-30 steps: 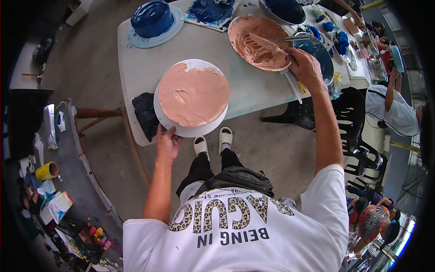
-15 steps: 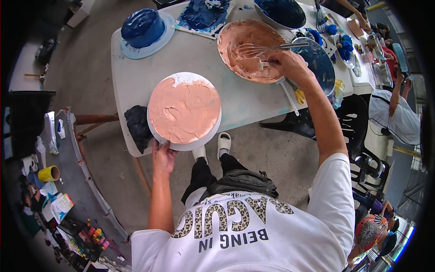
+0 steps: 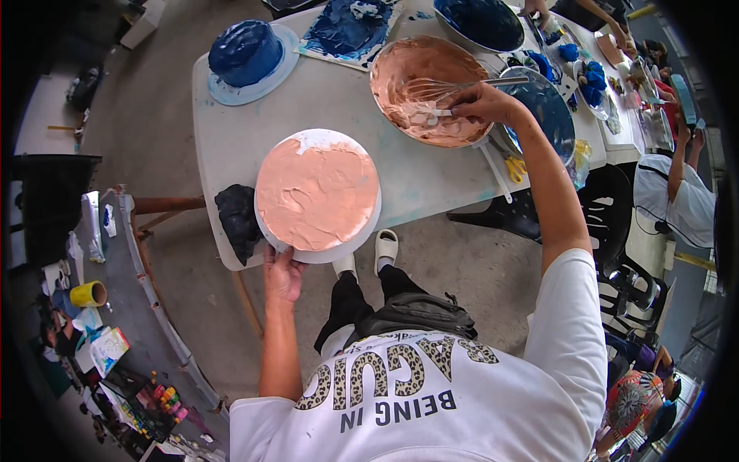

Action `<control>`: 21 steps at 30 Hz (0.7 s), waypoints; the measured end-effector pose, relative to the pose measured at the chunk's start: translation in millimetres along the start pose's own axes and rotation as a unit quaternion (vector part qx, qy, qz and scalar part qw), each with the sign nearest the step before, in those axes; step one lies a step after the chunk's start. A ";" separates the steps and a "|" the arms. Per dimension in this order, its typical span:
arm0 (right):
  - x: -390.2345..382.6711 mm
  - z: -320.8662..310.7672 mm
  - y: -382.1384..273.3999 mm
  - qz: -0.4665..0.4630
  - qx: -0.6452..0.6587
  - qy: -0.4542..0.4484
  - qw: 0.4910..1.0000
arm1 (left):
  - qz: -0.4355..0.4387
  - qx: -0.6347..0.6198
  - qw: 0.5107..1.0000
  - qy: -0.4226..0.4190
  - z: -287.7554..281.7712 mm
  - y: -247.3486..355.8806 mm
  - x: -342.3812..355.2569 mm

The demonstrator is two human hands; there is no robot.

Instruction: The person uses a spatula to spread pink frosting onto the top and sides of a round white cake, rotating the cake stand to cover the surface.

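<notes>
My left hand (image 3: 284,275) grips the near rim of a round white board under a cake (image 3: 317,192), whose top is spread unevenly with peach icing, with white showing at the far edge. The cake is at the table's near edge. My right hand (image 3: 476,104) is over a large bowl (image 3: 389,65) smeared with peach icing, its fingers closed on a small pale scraper (image 3: 440,113) with icing on it. A wire whisk (image 3: 443,86) lies across the same bowl, its handle over the right rim, just beyond my right hand.
A dark blue iced cake (image 3: 246,54) stands on a board at far left, beside a blue-smeared tray (image 3: 346,31). Blue-stained bowls (image 3: 543,108), a white-handled tool (image 3: 496,173) and yellow scissors (image 3: 516,167) are at right. A crumpled black bag (image 3: 237,219) touches the cake's left.
My right hand has shifted slightly left and down in the icing bowl with the scraper. The whisk has turned a little. My left hand keeps its hold on the board.
</notes>
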State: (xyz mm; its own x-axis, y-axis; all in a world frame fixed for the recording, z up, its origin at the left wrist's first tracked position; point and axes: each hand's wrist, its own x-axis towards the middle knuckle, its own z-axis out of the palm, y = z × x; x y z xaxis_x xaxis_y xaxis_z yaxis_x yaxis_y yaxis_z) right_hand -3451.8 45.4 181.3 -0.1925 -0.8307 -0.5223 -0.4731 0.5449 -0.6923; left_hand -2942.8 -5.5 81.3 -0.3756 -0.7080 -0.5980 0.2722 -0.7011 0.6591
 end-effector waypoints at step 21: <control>-62.5 136.7 -60.5 -0.195 0.002 0.218 0.956 | -0.038 0.000 0.999 -0.037 7.6 5.2 16.9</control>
State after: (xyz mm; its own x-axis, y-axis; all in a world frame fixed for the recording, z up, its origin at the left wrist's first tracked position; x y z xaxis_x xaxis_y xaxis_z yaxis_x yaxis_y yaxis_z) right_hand -3293.6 79.8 187.8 -0.3437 -0.9385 0.0329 -0.5786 0.1841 -0.7945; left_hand -2954.4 -20.5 78.1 -0.4592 -0.6453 -0.6105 0.2406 -0.7519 0.6137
